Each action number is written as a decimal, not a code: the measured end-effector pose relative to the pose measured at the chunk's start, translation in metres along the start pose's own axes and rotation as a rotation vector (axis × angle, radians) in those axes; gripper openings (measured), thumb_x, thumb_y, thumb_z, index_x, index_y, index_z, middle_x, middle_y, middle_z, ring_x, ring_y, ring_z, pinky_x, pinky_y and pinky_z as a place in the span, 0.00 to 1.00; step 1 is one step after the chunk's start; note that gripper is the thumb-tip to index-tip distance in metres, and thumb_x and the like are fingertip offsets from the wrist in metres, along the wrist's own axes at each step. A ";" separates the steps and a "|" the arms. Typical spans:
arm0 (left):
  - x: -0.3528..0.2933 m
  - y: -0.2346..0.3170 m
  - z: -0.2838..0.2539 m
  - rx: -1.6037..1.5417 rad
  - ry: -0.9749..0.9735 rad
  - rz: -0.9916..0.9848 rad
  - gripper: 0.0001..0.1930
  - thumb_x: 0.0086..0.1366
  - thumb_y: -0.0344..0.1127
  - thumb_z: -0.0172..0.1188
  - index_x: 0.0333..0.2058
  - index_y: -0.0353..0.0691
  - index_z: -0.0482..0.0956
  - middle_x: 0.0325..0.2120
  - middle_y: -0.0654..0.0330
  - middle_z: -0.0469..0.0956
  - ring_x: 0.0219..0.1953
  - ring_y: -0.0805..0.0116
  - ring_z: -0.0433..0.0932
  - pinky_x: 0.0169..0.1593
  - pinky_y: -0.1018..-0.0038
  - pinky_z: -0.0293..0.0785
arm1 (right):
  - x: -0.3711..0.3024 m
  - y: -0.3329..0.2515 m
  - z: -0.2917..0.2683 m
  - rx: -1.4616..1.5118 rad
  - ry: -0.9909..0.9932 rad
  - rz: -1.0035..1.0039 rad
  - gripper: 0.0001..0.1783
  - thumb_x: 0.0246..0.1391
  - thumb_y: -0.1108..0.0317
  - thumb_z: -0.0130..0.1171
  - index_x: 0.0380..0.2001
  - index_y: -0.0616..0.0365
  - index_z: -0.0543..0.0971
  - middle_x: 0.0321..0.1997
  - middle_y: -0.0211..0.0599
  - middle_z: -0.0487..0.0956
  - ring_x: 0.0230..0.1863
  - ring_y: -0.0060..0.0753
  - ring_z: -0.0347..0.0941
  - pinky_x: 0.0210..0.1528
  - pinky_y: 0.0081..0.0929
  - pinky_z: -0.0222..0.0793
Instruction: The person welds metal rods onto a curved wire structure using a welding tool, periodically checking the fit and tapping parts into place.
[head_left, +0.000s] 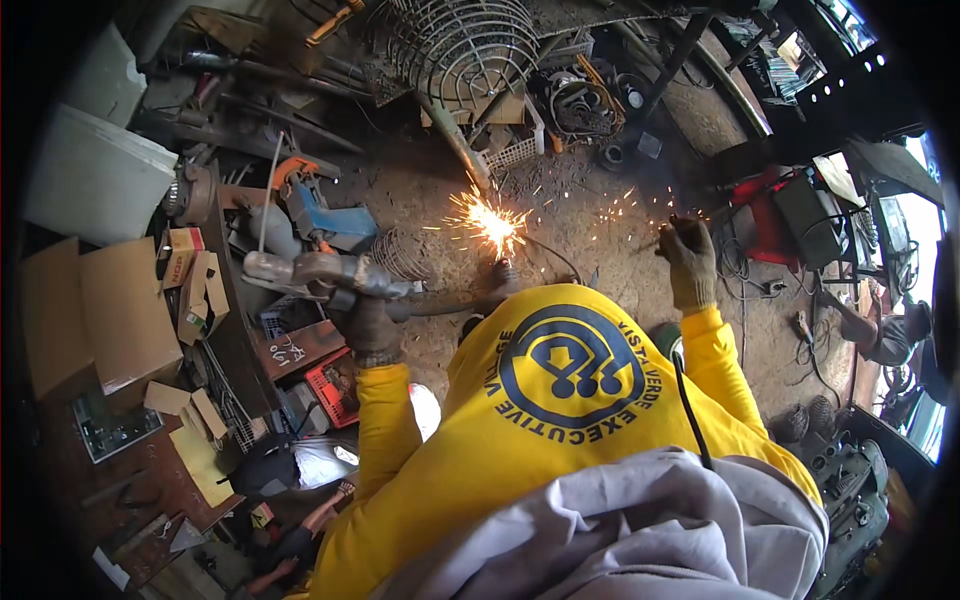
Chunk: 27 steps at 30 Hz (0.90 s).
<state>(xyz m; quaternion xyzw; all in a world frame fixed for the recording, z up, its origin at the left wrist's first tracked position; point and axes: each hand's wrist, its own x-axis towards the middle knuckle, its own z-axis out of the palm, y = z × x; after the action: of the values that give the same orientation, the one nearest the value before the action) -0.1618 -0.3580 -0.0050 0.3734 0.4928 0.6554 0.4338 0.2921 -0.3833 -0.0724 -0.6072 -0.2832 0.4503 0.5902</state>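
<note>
Both my arms are in yellow sleeves. My left hand [372,330], in a dark glove, is closed beside a grey metal clamp-like tool [335,272]; what lies in its grip is hard to make out. A dark bar [450,306] runs from near that hand toward my body. On the right, my right hand [688,262] wears a brown-grey glove, its fingers curled in; anything they hold is too small to name. Bright sparks [495,225] burst at the lower end of a metal pipe [455,140], between my hands and apart from both.
A round wire guard [465,45] stands beyond the pipe. At left are a blue-and-orange tool [325,205], cardboard [125,315] and a red crate [332,388]. A red machine [765,215] with cables stands right. One person [890,335] is at far right, another [300,545] at lower left.
</note>
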 end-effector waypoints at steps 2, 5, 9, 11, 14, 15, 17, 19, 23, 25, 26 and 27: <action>0.021 0.002 -0.012 -0.472 -0.249 -0.227 0.10 0.62 0.37 0.66 0.36 0.45 0.73 0.31 0.65 0.74 0.35 0.72 0.75 0.37 0.70 0.76 | 0.011 -0.023 0.020 -0.070 -0.048 -0.003 0.12 0.63 0.66 0.62 0.45 0.59 0.76 0.36 0.31 0.79 0.35 0.21 0.75 0.36 0.20 0.74; 0.040 -0.007 -0.036 -1.015 -0.438 -0.522 0.08 0.63 0.36 0.63 0.32 0.46 0.71 0.29 0.64 0.71 0.32 0.71 0.72 0.35 0.70 0.74 | 0.025 -0.055 0.053 -0.037 -0.070 -0.002 0.12 0.65 0.62 0.60 0.45 0.59 0.76 0.38 0.33 0.81 0.34 0.23 0.76 0.35 0.21 0.75; 0.064 0.018 -0.027 -0.016 -0.319 -0.293 0.08 0.64 0.37 0.62 0.35 0.46 0.71 0.30 0.65 0.73 0.30 0.70 0.71 0.37 0.68 0.75 | 0.032 -0.085 0.089 0.165 -0.084 -0.026 0.13 0.68 0.60 0.56 0.46 0.58 0.77 0.38 0.33 0.82 0.30 0.23 0.76 0.32 0.24 0.76; 0.087 0.005 -0.036 0.199 -0.410 -0.154 0.07 0.65 0.37 0.61 0.37 0.46 0.72 0.31 0.64 0.74 0.31 0.70 0.72 0.38 0.68 0.75 | 0.030 -0.098 0.115 0.300 -0.076 -0.034 0.14 0.68 0.59 0.55 0.49 0.57 0.78 0.37 0.30 0.81 0.30 0.20 0.75 0.31 0.23 0.76; 0.127 -0.039 -0.070 0.598 -0.296 0.099 0.08 0.68 0.35 0.58 0.44 0.42 0.73 0.34 0.63 0.75 0.34 0.71 0.74 0.41 0.70 0.76 | 0.044 -0.090 0.145 0.102 -0.050 -0.026 0.16 0.68 0.59 0.54 0.49 0.58 0.80 0.35 0.29 0.81 0.30 0.19 0.75 0.31 0.22 0.76; 0.141 -0.037 -0.076 0.379 -0.304 0.011 0.09 0.68 0.35 0.58 0.44 0.42 0.72 0.35 0.63 0.75 0.35 0.71 0.74 0.42 0.70 0.75 | 0.043 -0.092 0.155 0.095 -0.031 -0.026 0.16 0.68 0.59 0.54 0.49 0.58 0.80 0.35 0.29 0.81 0.30 0.19 0.75 0.31 0.22 0.76; 0.169 -0.028 -0.073 0.012 -0.342 -0.156 0.12 0.68 0.37 0.59 0.46 0.40 0.72 0.37 0.62 0.74 0.37 0.69 0.74 0.44 0.69 0.75 | 0.039 -0.105 0.174 -0.324 0.008 -0.079 0.16 0.67 0.60 0.55 0.47 0.61 0.81 0.33 0.29 0.80 0.30 0.20 0.75 0.32 0.23 0.77; 0.191 -0.028 -0.077 -0.087 -0.404 -0.225 0.15 0.67 0.38 0.59 0.48 0.39 0.71 0.39 0.61 0.74 0.39 0.68 0.74 0.46 0.68 0.74 | 0.038 -0.114 0.192 -0.348 0.016 -0.079 0.16 0.67 0.60 0.55 0.46 0.62 0.81 0.32 0.29 0.80 0.29 0.21 0.75 0.32 0.23 0.77; 0.238 -0.028 -0.087 -0.080 -0.529 -0.263 0.20 0.67 0.41 0.60 0.51 0.37 0.69 0.42 0.59 0.72 0.43 0.65 0.74 0.50 0.67 0.73 | 0.036 -0.133 0.219 -0.134 0.029 -0.105 0.17 0.67 0.59 0.55 0.46 0.64 0.81 0.30 0.33 0.80 0.28 0.24 0.76 0.32 0.24 0.77; 0.271 -0.037 -0.093 -0.194 -0.710 -0.307 0.22 0.66 0.42 0.61 0.53 0.36 0.69 0.44 0.58 0.72 0.44 0.63 0.74 0.51 0.66 0.72 | 0.037 -0.138 0.223 -0.071 0.064 -0.123 0.18 0.67 0.59 0.55 0.46 0.65 0.80 0.31 0.37 0.81 0.29 0.27 0.78 0.32 0.25 0.78; 0.295 -0.051 -0.102 -0.611 -0.891 -0.557 0.31 0.65 0.51 0.62 0.57 0.35 0.68 0.51 0.53 0.72 0.49 0.60 0.75 0.54 0.62 0.72 | 0.035 -0.149 0.230 -0.065 0.049 -0.153 0.18 0.67 0.59 0.55 0.46 0.65 0.80 0.32 0.38 0.81 0.29 0.28 0.79 0.32 0.26 0.78; 0.294 -0.038 -0.077 -0.826 -0.967 -0.594 0.31 0.65 0.53 0.62 0.57 0.35 0.68 0.49 0.53 0.74 0.47 0.61 0.76 0.53 0.61 0.73 | 0.037 -0.154 0.236 -0.056 0.028 -0.184 0.18 0.67 0.59 0.55 0.47 0.65 0.80 0.32 0.39 0.82 0.30 0.29 0.79 0.32 0.26 0.78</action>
<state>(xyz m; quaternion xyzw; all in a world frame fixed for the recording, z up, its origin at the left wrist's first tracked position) -0.3258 -0.1019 -0.0419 0.2773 0.0365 0.4033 0.8713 0.1289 -0.2203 0.0940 -0.6013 -0.3421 0.3776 0.6155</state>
